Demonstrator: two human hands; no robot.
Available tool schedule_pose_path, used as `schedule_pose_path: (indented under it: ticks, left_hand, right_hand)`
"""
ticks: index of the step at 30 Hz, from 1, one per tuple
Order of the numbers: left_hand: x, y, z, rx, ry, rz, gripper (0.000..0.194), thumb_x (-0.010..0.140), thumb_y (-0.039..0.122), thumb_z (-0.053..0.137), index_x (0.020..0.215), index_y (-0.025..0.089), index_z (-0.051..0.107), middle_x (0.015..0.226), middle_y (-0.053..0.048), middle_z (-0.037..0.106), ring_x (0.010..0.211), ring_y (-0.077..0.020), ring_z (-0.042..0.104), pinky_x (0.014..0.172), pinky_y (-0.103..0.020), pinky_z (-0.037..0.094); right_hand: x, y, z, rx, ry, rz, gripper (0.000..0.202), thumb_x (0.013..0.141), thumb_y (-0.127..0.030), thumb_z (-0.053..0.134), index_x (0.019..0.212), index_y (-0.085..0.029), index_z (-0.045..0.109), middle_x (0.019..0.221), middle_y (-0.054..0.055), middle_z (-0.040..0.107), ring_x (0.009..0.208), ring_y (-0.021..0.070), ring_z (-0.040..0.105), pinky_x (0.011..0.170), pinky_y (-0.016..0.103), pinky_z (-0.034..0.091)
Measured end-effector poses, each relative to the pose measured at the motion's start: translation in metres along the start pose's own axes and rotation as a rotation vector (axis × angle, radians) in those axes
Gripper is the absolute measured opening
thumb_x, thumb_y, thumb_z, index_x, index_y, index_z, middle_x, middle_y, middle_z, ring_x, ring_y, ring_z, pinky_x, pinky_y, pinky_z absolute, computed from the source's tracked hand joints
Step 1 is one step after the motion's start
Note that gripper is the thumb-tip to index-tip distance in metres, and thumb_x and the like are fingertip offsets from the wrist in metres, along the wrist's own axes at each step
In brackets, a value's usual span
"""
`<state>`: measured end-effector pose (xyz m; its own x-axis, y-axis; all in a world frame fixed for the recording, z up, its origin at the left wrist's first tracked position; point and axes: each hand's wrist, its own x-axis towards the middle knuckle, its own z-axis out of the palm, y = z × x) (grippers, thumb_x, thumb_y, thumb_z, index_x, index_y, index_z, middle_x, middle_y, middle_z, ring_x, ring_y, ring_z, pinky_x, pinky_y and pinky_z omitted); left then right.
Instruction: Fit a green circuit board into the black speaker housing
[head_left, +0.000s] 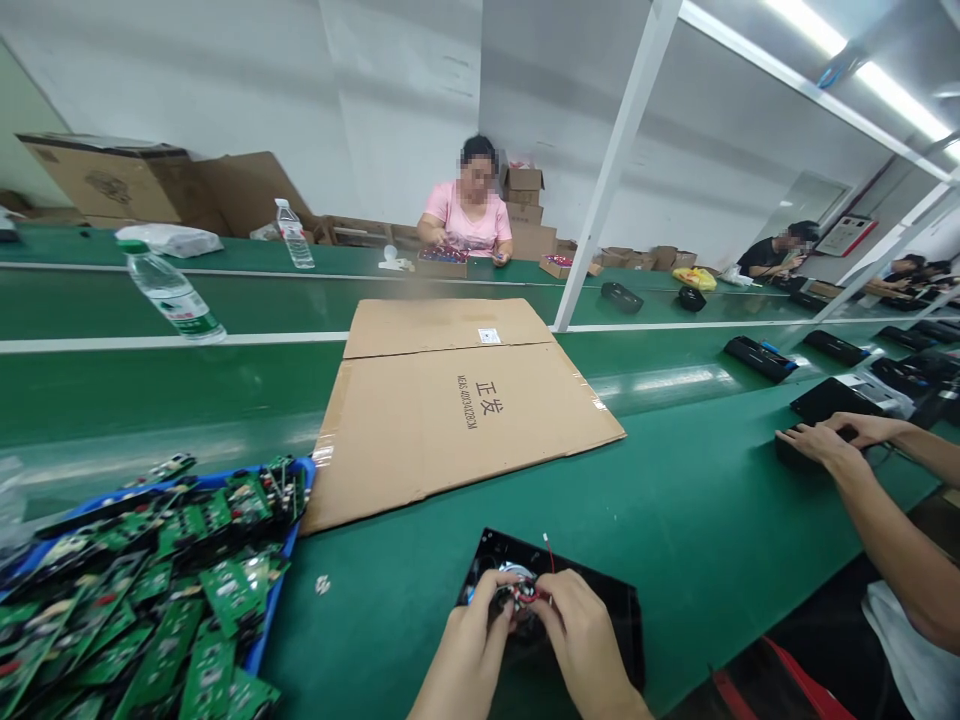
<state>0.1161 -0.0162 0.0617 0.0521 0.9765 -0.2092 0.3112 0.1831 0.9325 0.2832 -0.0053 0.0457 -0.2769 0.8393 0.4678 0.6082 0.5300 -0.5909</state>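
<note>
Black plastic housing (600, 600) lay near, under both hands; left hand (469, 645) and right hand (581, 640) pinched red wires (525, 592) at its centre, fingers curled closed.

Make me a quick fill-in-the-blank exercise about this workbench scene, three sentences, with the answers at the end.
1. The left hand and right hand both work at red wires on a flat ____ plastic panel.
2. The blue plastic tray at the left is heaped with green ____.
3. A flattened brown ____ sheet lies on the green table.

Missing words: black; circuit boards; cardboard
</note>
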Motion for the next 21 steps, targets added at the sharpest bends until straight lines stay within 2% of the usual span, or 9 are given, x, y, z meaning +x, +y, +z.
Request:
schedule_pose_path:
  ticks: [3,8,12,17,21]
  left_hand:
    - [0.000,0.003,0.001,-0.065,0.018,-0.033,0.026,0.095,0.031,0.038,0.107,0.022,0.060,0.084,-0.005,0.083,0.084,-0.0207,0.080,0.080,-0.026,0.061]
    - [0.000,0.007,-0.002,-0.062,0.015,-0.014,0.025,0.094,0.029,0.037,0.106,0.021,0.058,0.080,-0.006,0.082,0.077,-0.0214,0.079,0.077,-0.027,0.062]
    - [-0.004,0.007,-0.005,0.073,-0.013,0.079,0.029,0.097,0.027,0.032,0.110,0.020,0.057,0.078,-0.007,0.080,0.073,-0.0221,0.078,0.070,-0.027,0.058]
    - [-0.007,-0.001,-0.003,0.258,-0.055,0.179,0.035,0.093,0.020,0.033,0.116,0.018,0.059,0.083,-0.011,0.079,0.075,-0.0285,0.077,0.066,-0.032,0.053]
    - [-0.006,-0.005,-0.002,0.294,-0.073,0.211,0.040,0.093,0.016,0.030,0.118,0.019,0.061,0.087,-0.012,0.079,0.078,-0.0275,0.078,0.067,-0.031,0.052]
  right_hand:
    - [0.000,-0.006,0.000,0.001,-0.012,0.012,0.015,0.105,-0.016,0.048,0.100,-0.025,0.059,0.081,0.003,0.065,0.072,0.0124,0.065,0.057,0.023,0.054]
    - [0.002,-0.008,-0.002,-0.021,-0.059,-0.029,0.019,0.107,-0.016,0.044,0.100,-0.023,0.060,0.082,0.003,0.064,0.074,0.0117,0.064,0.059,0.023,0.054]
    - [-0.001,-0.002,-0.001,-0.049,-0.098,-0.079,0.019,0.108,-0.020,0.046,0.093,-0.021,0.058,0.079,0.002,0.062,0.072,0.0112,0.060,0.057,0.026,0.050]
    - [-0.009,0.011,0.008,-0.101,-0.078,-0.104,0.023,0.108,-0.023,0.045,0.090,-0.020,0.059,0.075,0.003,0.058,0.070,0.0119,0.056,0.053,0.030,0.043]
    - [-0.009,0.013,0.009,-0.061,-0.082,-0.090,0.022,0.108,-0.022,0.047,0.089,-0.019,0.058,0.076,0.003,0.060,0.070,0.0117,0.057,0.054,0.028,0.047]
